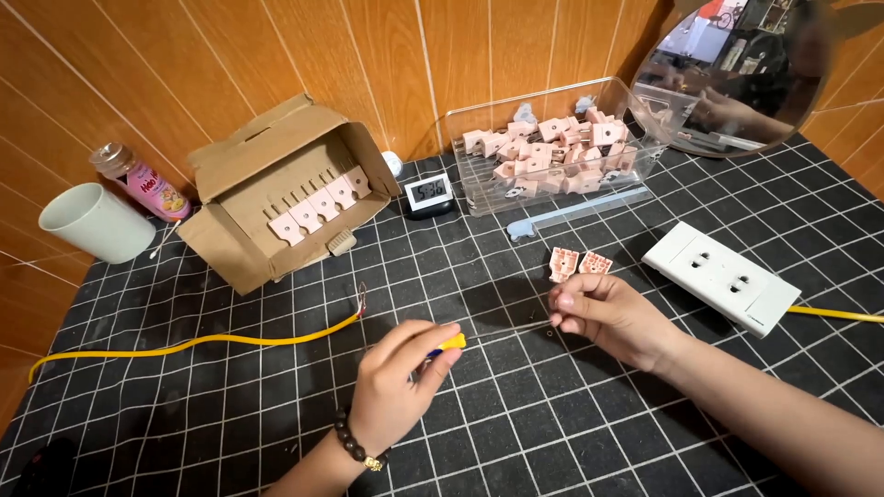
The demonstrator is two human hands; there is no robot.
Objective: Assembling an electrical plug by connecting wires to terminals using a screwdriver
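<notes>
My left hand (pixel 398 379) grips a small tool with a yellow and blue handle (pixel 449 344), its tip pointing right. My right hand (pixel 603 309) is closed with the fingertips pinched together; whatever it holds is too small to make out. Just beyond the right hand lie two pale pink plastic parts (pixel 578 264) on the black gridded mat (pixel 516 423). A yellow wire (pixel 198 341) with a bare stripped end runs across the mat left of my left hand.
A cardboard box (pixel 285 193) with a row of pink parts lies at the back left. A clear tray (pixel 552 156) holds several more. A white double socket (pixel 721 276), small digital clock (pixel 429 194), white cup (pixel 95 222), pink bottle (pixel 143 182) and round mirror (pixel 737 74) stand around.
</notes>
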